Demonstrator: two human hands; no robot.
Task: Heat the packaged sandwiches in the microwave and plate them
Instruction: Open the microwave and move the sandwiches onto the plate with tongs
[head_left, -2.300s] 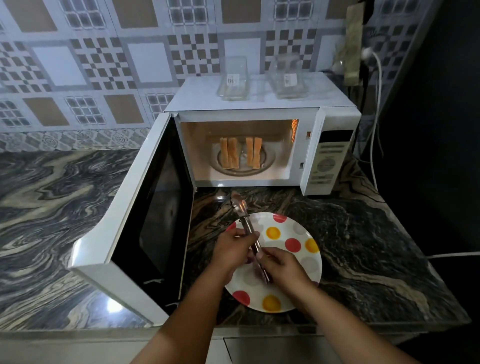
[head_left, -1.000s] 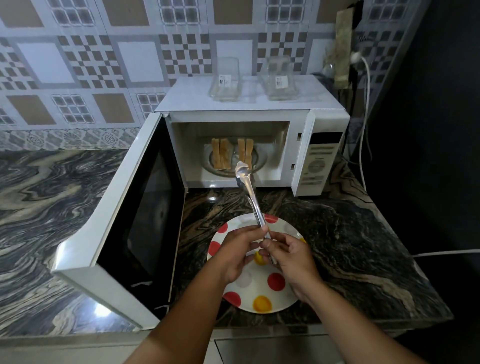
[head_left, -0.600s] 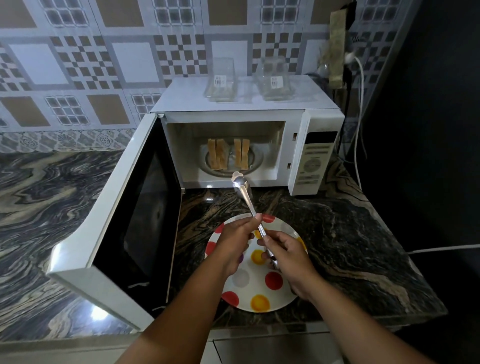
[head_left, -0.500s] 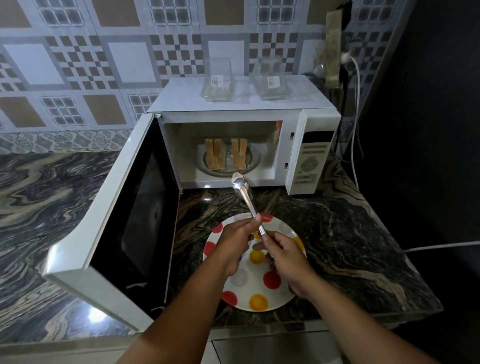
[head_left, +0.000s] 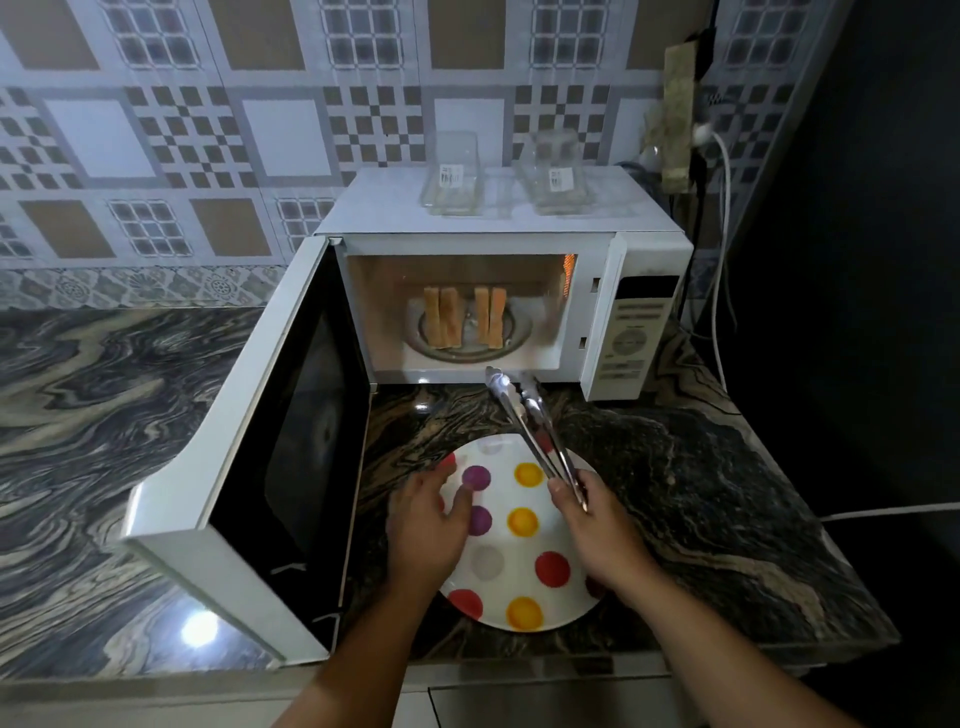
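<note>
The right hand (head_left: 597, 525) grips metal tongs (head_left: 530, 421), tips parted; the left hand (head_left: 428, 519) rests open-fingered on the spotted plate (head_left: 519, 587). The sandwiches (head_left: 464, 317) stand inside the microwave (head_left: 498, 218), probably soft and light, best pinched gently across their flat sides.

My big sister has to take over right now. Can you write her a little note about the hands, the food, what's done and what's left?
Left hand: open, resting on the dotted plate.
Right hand: grips the tongs, tips apart, pointing at the microwave.
Done: door open, two sandwiches standing on the turntable, unwrapped.
Left: lift each sandwich out with the tongs and put it on the plate.
</note>
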